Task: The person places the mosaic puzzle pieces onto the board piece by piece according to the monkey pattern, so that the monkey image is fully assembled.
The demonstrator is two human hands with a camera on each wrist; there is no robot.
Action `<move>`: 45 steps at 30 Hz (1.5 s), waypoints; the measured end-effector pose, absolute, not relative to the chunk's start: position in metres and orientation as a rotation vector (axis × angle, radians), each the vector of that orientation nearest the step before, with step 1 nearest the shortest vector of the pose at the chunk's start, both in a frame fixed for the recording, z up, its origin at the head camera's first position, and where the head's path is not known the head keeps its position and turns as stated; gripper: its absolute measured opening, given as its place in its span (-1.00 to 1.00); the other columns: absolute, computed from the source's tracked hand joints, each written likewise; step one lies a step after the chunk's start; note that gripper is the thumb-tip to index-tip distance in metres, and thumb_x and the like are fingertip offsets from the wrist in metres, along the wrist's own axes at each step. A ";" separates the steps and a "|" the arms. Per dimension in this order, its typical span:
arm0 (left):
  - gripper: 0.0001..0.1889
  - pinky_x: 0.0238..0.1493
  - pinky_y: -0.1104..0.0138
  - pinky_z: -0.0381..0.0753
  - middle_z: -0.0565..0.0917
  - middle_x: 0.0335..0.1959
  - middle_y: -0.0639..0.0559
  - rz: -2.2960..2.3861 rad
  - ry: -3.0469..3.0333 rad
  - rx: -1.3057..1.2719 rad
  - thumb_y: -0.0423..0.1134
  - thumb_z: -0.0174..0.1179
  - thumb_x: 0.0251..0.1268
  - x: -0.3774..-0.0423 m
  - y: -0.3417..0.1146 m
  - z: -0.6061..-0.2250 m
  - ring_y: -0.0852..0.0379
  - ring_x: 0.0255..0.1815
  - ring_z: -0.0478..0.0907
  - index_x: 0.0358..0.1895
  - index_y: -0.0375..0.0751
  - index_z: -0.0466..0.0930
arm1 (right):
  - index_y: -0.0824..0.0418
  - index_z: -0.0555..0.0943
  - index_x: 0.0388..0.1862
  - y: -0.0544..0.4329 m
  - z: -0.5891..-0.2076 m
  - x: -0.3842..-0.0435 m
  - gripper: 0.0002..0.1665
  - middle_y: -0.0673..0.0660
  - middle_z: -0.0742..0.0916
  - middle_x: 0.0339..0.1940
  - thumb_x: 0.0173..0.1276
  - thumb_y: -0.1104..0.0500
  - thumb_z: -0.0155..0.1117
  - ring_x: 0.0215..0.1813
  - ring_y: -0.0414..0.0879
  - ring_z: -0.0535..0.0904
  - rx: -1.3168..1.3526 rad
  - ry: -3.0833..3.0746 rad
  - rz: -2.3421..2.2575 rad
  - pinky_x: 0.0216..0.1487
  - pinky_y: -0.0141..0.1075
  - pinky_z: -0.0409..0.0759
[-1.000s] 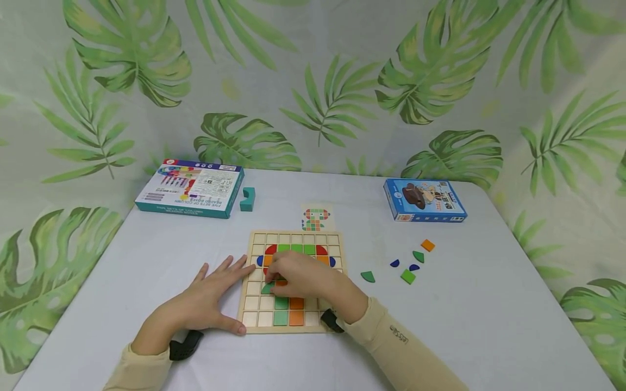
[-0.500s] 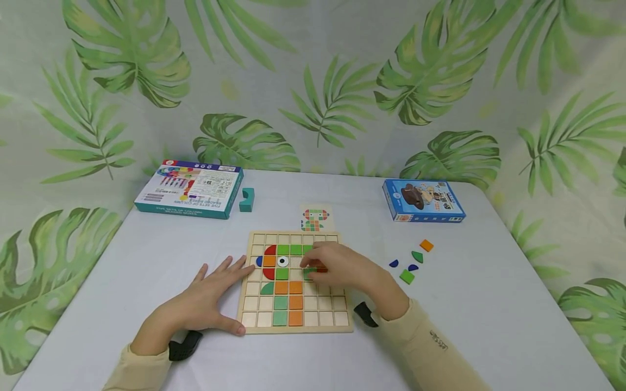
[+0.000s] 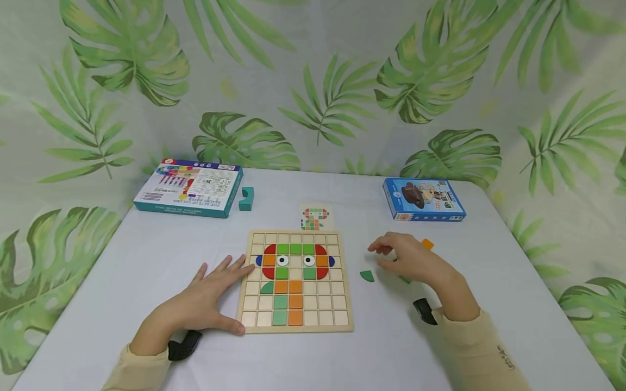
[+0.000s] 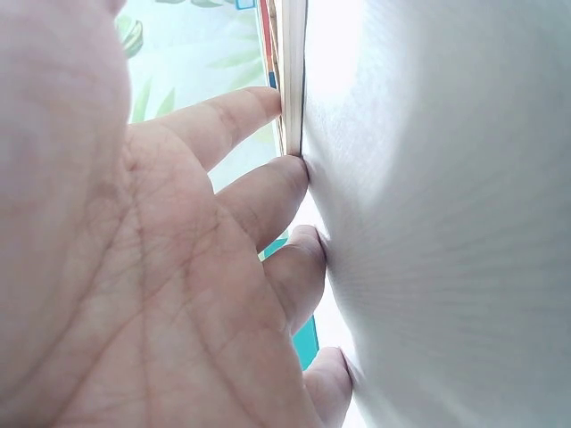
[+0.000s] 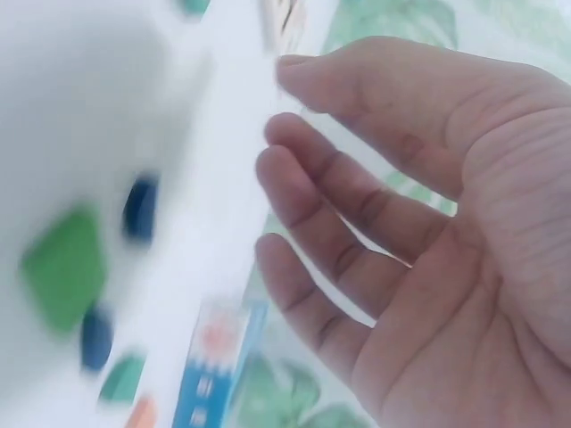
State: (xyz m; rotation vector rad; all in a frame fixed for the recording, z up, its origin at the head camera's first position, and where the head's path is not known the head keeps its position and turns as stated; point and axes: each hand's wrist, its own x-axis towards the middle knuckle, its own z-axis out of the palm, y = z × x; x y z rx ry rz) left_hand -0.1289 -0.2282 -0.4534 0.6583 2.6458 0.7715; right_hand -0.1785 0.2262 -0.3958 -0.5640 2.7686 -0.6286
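Note:
A wooden grid board (image 3: pixel 327 320) holds colored tiles that form a face with two round eye tiles and a column of orange and green squares below. My left hand (image 3: pixel 207 301) lies spread at the board's left side, its fingertips at the edge; in the left wrist view the fingers (image 4: pixel 259 201) rest along the table beside the board. My right hand (image 3: pixel 415 260) hovers over the table right of the board, fingers loosely bent and holding nothing. Just left of it lies a green quarter-round tile (image 3: pixel 367 276). A green square tile (image 5: pixel 67 267) and dark blue half-rounds (image 5: pixel 141 209) show below that hand.
A small pattern card (image 3: pixel 316 217) lies behind the board. At the back left stand a flat toy box (image 3: pixel 191 190) and a teal notched block (image 3: pixel 246 199). A blue box (image 3: pixel 424 200) sits at the back right, with an orange tile (image 3: pixel 427 244) in front.
My right hand has moved from the board's left part across it to the loose tiles at the right, uncovering the green quarter-round tile and both eye tiles. The left hand stays put.

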 end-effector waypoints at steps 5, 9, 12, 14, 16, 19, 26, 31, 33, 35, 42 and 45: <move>0.32 0.60 -0.56 -0.33 0.11 0.79 -0.15 0.775 2.644 0.657 0.36 0.68 -0.23 -0.129 -0.228 -0.453 -0.41 0.81 -0.12 0.71 0.07 0.23 | 0.27 0.76 0.12 0.260 -0.397 -0.171 -0.65 0.12 0.79 -0.07 0.36 0.30 0.47 0.00 0.01 0.67 -0.507 2.793 -0.587 0.09 -0.03 0.71; 0.32 0.61 -0.56 -0.33 0.11 0.79 -0.15 0.774 2.641 0.651 0.36 0.68 -0.23 -0.129 -0.227 -0.452 -0.40 0.81 -0.12 0.71 0.08 0.23 | 0.26 0.77 0.10 0.281 -0.402 -0.165 -0.64 0.11 0.77 -0.09 0.32 0.33 0.48 -0.01 0.00 0.65 -0.463 2.796 -0.574 0.10 -0.02 0.70; 0.32 0.61 -0.55 -0.33 0.11 0.79 -0.14 0.770 2.642 0.648 0.36 0.68 -0.23 -0.129 -0.227 -0.452 -0.40 0.81 -0.12 0.72 0.08 0.22 | 0.25 0.78 0.10 0.291 -0.406 -0.161 -0.62 0.11 0.80 -0.07 0.28 0.37 0.46 0.00 0.02 0.66 -0.424 2.784 -0.605 0.11 0.01 0.70; 0.32 0.61 -0.55 -0.33 0.11 0.79 -0.14 0.766 2.641 0.646 0.35 0.68 -0.23 -0.129 -0.227 -0.452 -0.40 0.81 -0.11 0.72 0.09 0.23 | 0.21 0.79 0.09 0.295 -0.409 -0.159 -0.61 0.09 0.80 -0.07 0.28 0.38 0.45 0.00 0.00 0.66 -0.408 2.771 -0.621 0.10 -0.01 0.71; 0.32 0.61 -0.55 -0.33 0.11 0.79 -0.14 0.763 2.641 0.643 0.35 0.68 -0.23 -0.128 -0.226 -0.452 -0.40 0.81 -0.11 0.71 0.08 0.23 | 0.16 0.80 0.07 0.298 -0.413 -0.159 -0.61 0.05 0.80 -0.08 0.26 0.39 0.44 -0.03 -0.04 0.64 -0.405 2.769 -0.620 0.05 -0.09 0.71; 0.31 0.61 -0.55 -0.34 0.11 0.79 -0.15 0.764 2.637 0.638 0.35 0.69 -0.23 -0.128 -0.226 -0.451 -0.40 0.81 -0.11 0.71 0.08 0.23 | 0.11 0.82 0.04 0.299 -0.418 -0.157 -0.62 0.01 0.76 -0.14 0.25 0.38 0.47 -0.06 -0.09 0.58 -0.402 2.761 -0.627 -0.01 -0.20 0.67; 0.31 0.61 -0.55 -0.34 0.11 0.79 -0.15 0.767 2.634 0.639 0.35 0.69 -0.22 -0.128 -0.227 -0.452 -0.41 0.81 -0.12 0.71 0.08 0.23 | 0.08 0.83 -0.01 0.297 -0.424 -0.151 -0.65 -0.03 0.74 -0.19 0.22 0.34 0.53 -0.09 -0.12 0.56 -0.397 2.765 -0.670 -0.07 -0.30 0.63; 0.31 0.61 -0.56 -0.34 0.11 0.79 -0.15 0.774 2.632 0.645 0.35 0.68 -0.22 -0.129 -0.227 -0.452 -0.41 0.81 -0.12 0.72 0.09 0.22 | 0.10 0.81 -0.01 0.298 -0.426 -0.148 -0.68 -0.01 0.74 -0.16 0.25 0.30 0.56 -0.07 -0.11 0.56 -0.370 2.761 -0.686 -0.05 -0.28 0.63; 0.31 0.61 -0.55 -0.35 0.11 0.79 -0.15 0.777 2.631 0.642 0.35 0.68 -0.22 -0.129 -0.227 -0.452 -0.40 0.81 -0.13 0.72 0.09 0.23 | 0.11 0.80 -0.01 0.299 -0.426 -0.147 -0.69 -0.01 0.74 -0.15 0.27 0.26 0.58 -0.07 -0.11 0.56 -0.357 2.756 -0.691 -0.05 -0.28 0.64; 0.31 0.61 -0.55 -0.35 0.10 0.80 -0.14 0.778 2.629 0.639 0.35 0.69 -0.22 -0.129 -0.227 -0.452 -0.40 0.81 -0.13 0.71 0.09 0.23 | 0.12 0.79 -0.01 0.299 -0.427 -0.145 -0.69 -0.01 0.74 -0.15 0.27 0.24 0.60 -0.07 -0.11 0.57 -0.345 2.748 -0.699 -0.05 -0.29 0.64; 0.32 0.61 -0.55 -0.35 0.09 0.80 -0.14 0.774 2.633 0.639 0.36 0.68 -0.23 -0.129 -0.228 -0.453 -0.40 0.81 -0.13 0.71 0.10 0.23 | 0.17 0.77 -0.04 0.299 -0.429 -0.143 -0.72 -0.01 0.74 -0.19 0.28 0.27 0.59 -0.09 -0.12 0.59 -0.350 2.746 -0.725 -0.11 -0.38 0.65; 0.32 0.61 -0.55 -0.34 0.10 0.80 -0.14 0.771 2.639 0.649 0.36 0.68 -0.22 -0.129 -0.228 -0.453 -0.40 0.81 -0.12 0.71 0.09 0.23 | 0.19 0.77 -0.02 0.299 -0.428 -0.143 -0.71 0.00 0.74 -0.21 0.28 0.29 0.58 -0.11 -0.13 0.59 -0.351 2.741 -0.729 -0.13 -0.39 0.64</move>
